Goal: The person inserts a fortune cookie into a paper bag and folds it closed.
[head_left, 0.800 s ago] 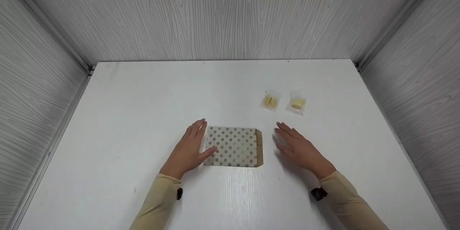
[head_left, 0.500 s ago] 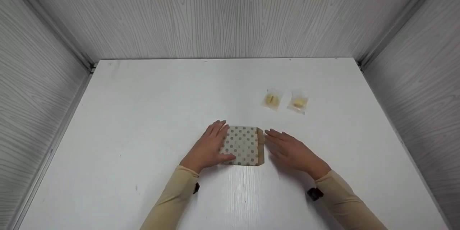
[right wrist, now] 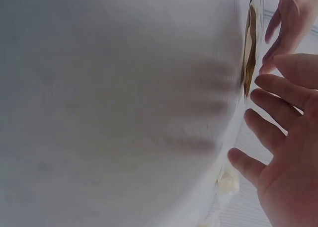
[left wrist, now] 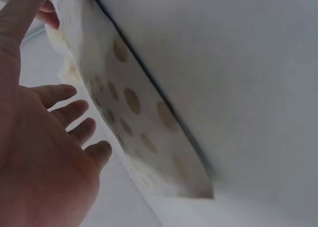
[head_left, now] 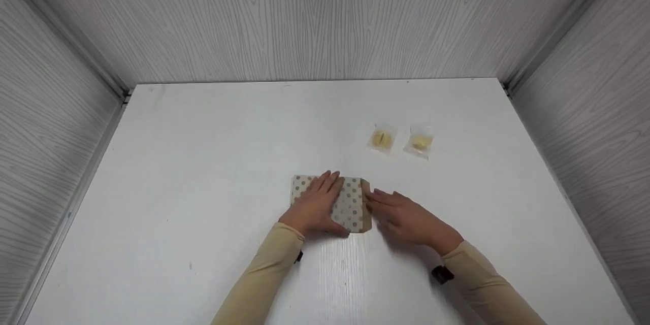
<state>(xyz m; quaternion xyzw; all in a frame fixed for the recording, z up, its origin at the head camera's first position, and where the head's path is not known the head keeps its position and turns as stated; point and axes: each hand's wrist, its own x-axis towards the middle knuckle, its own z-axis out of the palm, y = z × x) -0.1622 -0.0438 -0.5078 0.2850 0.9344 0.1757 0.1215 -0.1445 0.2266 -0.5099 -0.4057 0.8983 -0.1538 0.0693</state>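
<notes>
A dotted paper bag [head_left: 350,205] is lying flat on the white worktop [head_left: 203,162], near its front middle. The left hand [head_left: 316,205] is resting on top of the bag, its fingers [head_left: 330,183] lying straight and close together over the bag's middle, pointing toward the back wall. The left end of the bag is showing beyond the hand. The right hand [head_left: 401,213] is lying just beside the bag's right end, where a plain brown strip is showing; its fingers [head_left: 378,197] are stretched out, slightly apart, with the tips touching or almost touching that edge. Whether they are pinching the edge cannot be told.

The head view is showing the whole layout, with both beige sleeves and the packets behind. The left wrist view is showing the dotted bag [left wrist: 134,108] from close up, with the left hand [left wrist: 44,152] open and its fingers [left wrist: 74,110] spread a little beside the paper. The right wrist view is showing the right hand [right wrist: 293,152] open, fingers [right wrist: 271,88] apart, next to the bag's brown edge [right wrist: 249,48].

Counted: one paper bag, two hands, and two small clear packets, one [head_left: 382,138] just beside the other [head_left: 420,142], each holding something yellow, both lying well behind the right hand.
</notes>
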